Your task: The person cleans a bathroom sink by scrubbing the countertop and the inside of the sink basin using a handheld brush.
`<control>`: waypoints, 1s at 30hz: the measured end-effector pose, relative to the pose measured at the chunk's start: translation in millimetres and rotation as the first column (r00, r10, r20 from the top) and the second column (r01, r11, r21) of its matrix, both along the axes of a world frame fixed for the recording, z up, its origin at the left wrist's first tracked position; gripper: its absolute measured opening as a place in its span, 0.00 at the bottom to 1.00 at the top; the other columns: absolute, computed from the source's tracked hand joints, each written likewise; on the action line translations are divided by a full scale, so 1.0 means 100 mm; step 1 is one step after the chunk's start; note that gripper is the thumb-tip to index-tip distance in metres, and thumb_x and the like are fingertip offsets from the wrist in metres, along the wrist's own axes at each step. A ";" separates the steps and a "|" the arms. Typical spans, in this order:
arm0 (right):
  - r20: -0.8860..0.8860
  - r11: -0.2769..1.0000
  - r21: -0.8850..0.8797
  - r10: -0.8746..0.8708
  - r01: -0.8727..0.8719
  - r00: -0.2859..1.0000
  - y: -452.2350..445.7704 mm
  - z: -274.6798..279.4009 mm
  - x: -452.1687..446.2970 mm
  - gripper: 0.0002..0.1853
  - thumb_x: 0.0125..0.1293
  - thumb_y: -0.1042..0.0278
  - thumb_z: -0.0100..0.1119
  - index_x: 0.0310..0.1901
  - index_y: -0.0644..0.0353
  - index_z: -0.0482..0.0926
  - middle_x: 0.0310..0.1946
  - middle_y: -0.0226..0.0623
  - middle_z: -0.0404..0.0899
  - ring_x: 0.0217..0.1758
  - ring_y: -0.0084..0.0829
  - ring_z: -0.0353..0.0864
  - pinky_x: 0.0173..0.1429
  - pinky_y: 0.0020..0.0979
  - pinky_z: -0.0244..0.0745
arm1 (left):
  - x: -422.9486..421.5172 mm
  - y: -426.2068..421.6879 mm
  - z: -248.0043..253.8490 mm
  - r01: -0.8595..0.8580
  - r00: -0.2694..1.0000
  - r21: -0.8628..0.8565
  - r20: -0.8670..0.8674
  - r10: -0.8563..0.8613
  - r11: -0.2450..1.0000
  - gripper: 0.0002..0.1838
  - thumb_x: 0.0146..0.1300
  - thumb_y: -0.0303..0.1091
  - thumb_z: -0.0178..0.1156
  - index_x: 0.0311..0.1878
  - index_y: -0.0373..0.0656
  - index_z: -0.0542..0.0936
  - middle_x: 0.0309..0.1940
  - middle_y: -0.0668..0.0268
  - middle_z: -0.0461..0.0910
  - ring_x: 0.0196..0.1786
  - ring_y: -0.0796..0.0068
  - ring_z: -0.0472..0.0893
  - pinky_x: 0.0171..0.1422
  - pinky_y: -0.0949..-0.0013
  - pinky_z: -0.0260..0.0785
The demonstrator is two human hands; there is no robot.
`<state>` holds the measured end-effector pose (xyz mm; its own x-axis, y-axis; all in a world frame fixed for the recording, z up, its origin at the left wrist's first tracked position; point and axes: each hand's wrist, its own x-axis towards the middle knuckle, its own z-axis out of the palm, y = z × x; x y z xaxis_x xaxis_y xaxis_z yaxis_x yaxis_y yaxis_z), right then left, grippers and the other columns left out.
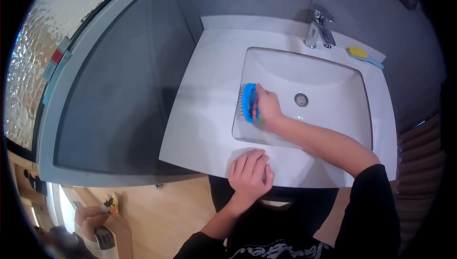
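Observation:
A blue scrub brush (247, 103) is in my right hand (269, 108), whose fingers wrap round its handle. Its bristles face left, against the left inner wall of the white sink basin (328, 83). My left hand (250, 174) lies flat on the front edge of the white countertop (204, 92), palm down with the fingers extended, and holds nothing. The metal drain (301, 99) shows in the basin, to the right of my right hand.
Behind the basin stands a chrome faucet (320, 29). A brush with a yellow head (358, 53) lies at the counter's back right. A grey partition (124, 87) borders the left. Lower left, a seated person's legs (90, 218) show beyond it.

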<state>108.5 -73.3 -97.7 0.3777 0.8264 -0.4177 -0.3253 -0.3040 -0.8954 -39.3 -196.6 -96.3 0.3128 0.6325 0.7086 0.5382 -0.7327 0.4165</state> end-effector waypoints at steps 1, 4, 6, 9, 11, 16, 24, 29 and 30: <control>-0.005 0.999 0.008 -0.050 0.050 0.999 0.14 0.00 0.07 0.22 0.77 0.48 0.51 0.30 0.58 0.69 0.20 0.35 0.68 0.17 0.32 0.70 0.21 0.38 0.67 | 0.00 0.00 0.00 -0.001 1.000 -0.002 -0.008 0.001 1.000 0.09 0.50 0.29 0.61 0.36 0.44 0.84 0.40 0.68 0.85 0.42 0.64 0.83 0.46 0.66 0.71; 0.036 0.994 0.002 -0.106 0.106 0.994 0.57 -0.03 0.35 0.23 0.77 0.49 0.51 0.29 0.60 0.70 0.20 0.37 0.69 0.16 0.33 0.71 0.20 0.38 0.67 | 0.00 0.00 -0.01 0.012 1.000 -0.011 -0.011 -0.012 1.000 0.09 0.50 0.29 0.60 0.36 0.44 0.84 0.40 0.68 0.85 0.42 0.65 0.83 0.46 0.66 0.72; 0.125 0.995 0.045 -0.091 0.086 0.988 0.85 -0.12 0.57 0.24 0.77 0.48 0.51 0.29 0.61 0.71 0.19 0.37 0.71 0.17 0.33 0.73 0.20 0.38 0.68 | -0.01 0.00 0.00 0.009 0.999 -0.012 -0.032 -0.010 1.000 0.10 0.49 0.29 0.59 0.36 0.44 0.85 0.40 0.68 0.86 0.43 0.65 0.84 0.46 0.67 0.72; 0.358 0.992 0.119 -0.085 0.045 0.930 1.09 -0.21 0.83 0.27 0.77 0.47 0.50 0.29 0.66 0.75 0.19 0.43 0.75 0.17 0.37 0.78 0.23 0.41 0.73 | -0.01 0.01 0.01 0.012 0.998 -0.015 -0.058 -0.013 1.000 0.10 0.49 0.30 0.59 0.36 0.44 0.85 0.40 0.68 0.86 0.43 0.65 0.85 0.46 0.67 0.73; 0.523 0.988 0.152 -0.092 0.013 0.847 1.05 -0.30 0.90 0.30 0.76 0.46 0.50 0.30 0.70 0.78 0.19 0.48 0.78 0.17 0.41 0.81 0.27 0.43 0.77 | -0.02 0.00 0.00 0.013 0.998 -0.020 -0.065 -0.014 1.000 0.11 0.49 0.31 0.58 0.35 0.44 0.85 0.40 0.68 0.86 0.43 0.65 0.85 0.46 0.67 0.73; 0.952 0.991 -0.109 0.127 -0.081 0.278 0.75 -0.73 1.29 0.29 0.75 0.44 0.48 0.39 0.67 0.84 0.35 0.59 0.85 0.41 0.52 0.87 0.47 0.49 0.82 | -0.03 0.00 -0.01 0.026 0.997 -0.021 -0.073 -0.028 0.999 0.10 0.51 0.32 0.58 0.35 0.44 0.85 0.40 0.67 0.86 0.44 0.64 0.85 0.46 0.66 0.73; 0.931 0.973 -0.232 0.228 -0.023 0.286 0.57 -0.80 1.44 0.30 0.75 0.45 0.47 0.38 0.70 0.84 0.38 0.60 0.85 0.44 0.54 0.86 0.51 0.50 0.81 | -0.01 0.01 0.01 0.029 0.998 0.004 -0.047 -0.029 1.000 0.09 0.52 0.30 0.58 0.35 0.43 0.85 0.40 0.66 0.86 0.43 0.62 0.85 0.47 0.65 0.74; 0.688 0.967 -0.224 0.246 -0.123 0.682 0.42 -0.29 0.83 0.30 0.76 0.47 0.46 0.37 0.75 0.81 0.29 0.58 0.85 0.30 0.46 0.88 0.39 0.43 0.84 | -0.02 0.00 0.00 0.025 0.999 0.002 -0.043 -0.025 1.000 0.08 0.52 0.29 0.59 0.35 0.43 0.84 0.40 0.66 0.85 0.43 0.62 0.84 0.48 0.65 0.73; 0.623 0.960 -0.232 0.270 -0.157 0.734 0.34 -0.29 0.78 0.31 0.76 0.47 0.46 0.37 0.75 0.81 0.27 0.57 0.84 0.26 0.45 0.87 0.36 0.41 0.83 | -0.02 0.00 0.01 0.029 0.999 -0.001 -0.041 -0.029 1.000 0.08 0.52 0.29 0.59 0.35 0.43 0.84 0.40 0.66 0.85 0.43 0.62 0.84 0.48 0.65 0.73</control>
